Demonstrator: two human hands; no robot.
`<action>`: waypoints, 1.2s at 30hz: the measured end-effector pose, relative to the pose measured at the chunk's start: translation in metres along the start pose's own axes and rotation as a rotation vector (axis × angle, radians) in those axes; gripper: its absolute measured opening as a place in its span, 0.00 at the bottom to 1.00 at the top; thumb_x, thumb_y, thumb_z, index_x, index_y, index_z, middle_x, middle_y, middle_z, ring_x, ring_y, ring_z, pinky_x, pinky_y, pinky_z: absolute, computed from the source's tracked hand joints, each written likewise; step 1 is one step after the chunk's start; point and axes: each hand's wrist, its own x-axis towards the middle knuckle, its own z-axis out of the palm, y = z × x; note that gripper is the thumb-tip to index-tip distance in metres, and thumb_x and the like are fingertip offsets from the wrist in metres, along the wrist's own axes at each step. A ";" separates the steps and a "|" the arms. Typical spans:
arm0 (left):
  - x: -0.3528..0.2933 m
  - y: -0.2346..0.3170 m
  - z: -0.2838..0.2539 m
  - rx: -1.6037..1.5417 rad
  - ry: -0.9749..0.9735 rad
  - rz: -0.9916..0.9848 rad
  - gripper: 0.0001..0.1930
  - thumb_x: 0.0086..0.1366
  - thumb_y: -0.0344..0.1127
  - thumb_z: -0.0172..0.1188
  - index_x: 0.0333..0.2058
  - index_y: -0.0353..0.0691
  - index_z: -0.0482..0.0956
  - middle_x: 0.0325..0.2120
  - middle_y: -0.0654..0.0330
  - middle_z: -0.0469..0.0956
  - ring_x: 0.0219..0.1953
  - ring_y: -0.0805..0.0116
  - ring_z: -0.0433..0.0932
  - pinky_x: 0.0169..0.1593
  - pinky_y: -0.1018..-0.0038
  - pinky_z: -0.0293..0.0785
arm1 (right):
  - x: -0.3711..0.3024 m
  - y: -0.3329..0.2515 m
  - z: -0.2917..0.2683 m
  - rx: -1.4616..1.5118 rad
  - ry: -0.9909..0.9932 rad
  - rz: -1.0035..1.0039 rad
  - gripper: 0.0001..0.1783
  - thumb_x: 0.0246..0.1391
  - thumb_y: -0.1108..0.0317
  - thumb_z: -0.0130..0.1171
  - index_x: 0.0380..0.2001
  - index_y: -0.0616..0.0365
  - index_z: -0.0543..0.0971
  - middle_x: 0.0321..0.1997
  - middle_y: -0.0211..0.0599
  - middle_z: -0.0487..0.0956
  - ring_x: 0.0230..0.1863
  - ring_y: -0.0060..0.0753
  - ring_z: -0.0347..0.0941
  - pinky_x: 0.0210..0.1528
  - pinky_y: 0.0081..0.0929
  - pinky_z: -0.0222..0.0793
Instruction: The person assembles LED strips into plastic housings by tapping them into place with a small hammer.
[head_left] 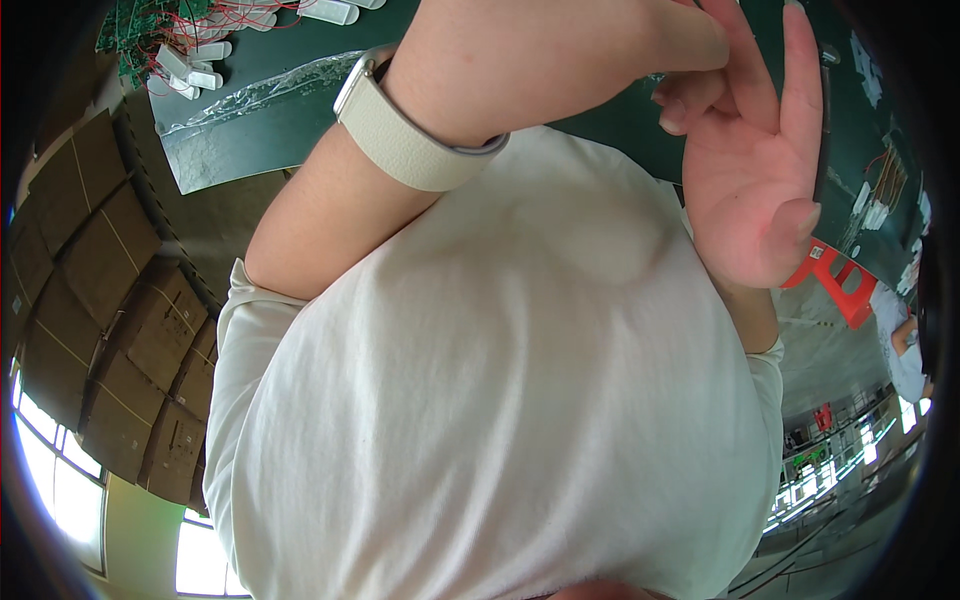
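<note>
My left hand (590, 50) reaches across the top of the view from the left, its back toward me and a pale watch strap (420, 150) round the wrist. At least one of its fingers is bent, close against the fingers of my right hand (755, 170); the other fingertips are hidden or cut off by the upper edge. The right hand shows its palm, two fingers stretched upward, the thumb apart and other fingers curled toward the left hand. Nothing lies on the right palm. Beneath both hands is a dark green tabletop (610, 115).
Green circuit boards (135, 45), red wires and white plastic parts (190, 70) lie far left on the table. White connectors with wires (875, 212) are on its right. Stacked cardboard boxes (110, 260) stand left. A red stool (840, 285) and another person (900, 350) are at right.
</note>
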 end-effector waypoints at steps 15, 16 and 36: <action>0.013 -0.040 -0.007 0.096 -0.040 0.450 0.14 0.67 0.39 0.70 0.33 0.30 0.87 0.25 0.60 0.84 0.27 0.76 0.79 0.34 0.80 0.75 | 0.005 -0.008 -0.022 0.561 -0.044 -0.093 0.55 0.70 0.28 0.31 0.78 0.62 0.30 0.84 0.50 0.34 0.33 0.27 0.68 0.38 0.26 0.74; 0.016 -0.040 -0.009 0.186 -0.064 0.527 0.12 0.65 0.35 0.71 0.38 0.30 0.87 0.28 0.59 0.85 0.30 0.76 0.80 0.37 0.80 0.77 | 0.005 -0.009 -0.026 0.565 -0.061 -0.065 0.54 0.71 0.29 0.31 0.78 0.62 0.30 0.85 0.49 0.34 0.34 0.28 0.69 0.38 0.27 0.74; 0.027 -0.046 -0.041 0.327 0.485 0.648 0.09 0.68 0.34 0.70 0.35 0.33 0.89 0.25 0.63 0.85 0.26 0.80 0.76 0.32 0.81 0.72 | 0.014 -0.034 -0.025 0.588 -0.096 0.159 0.24 0.69 0.67 0.57 0.62 0.73 0.75 0.60 0.32 0.84 0.36 0.19 0.75 0.43 0.18 0.70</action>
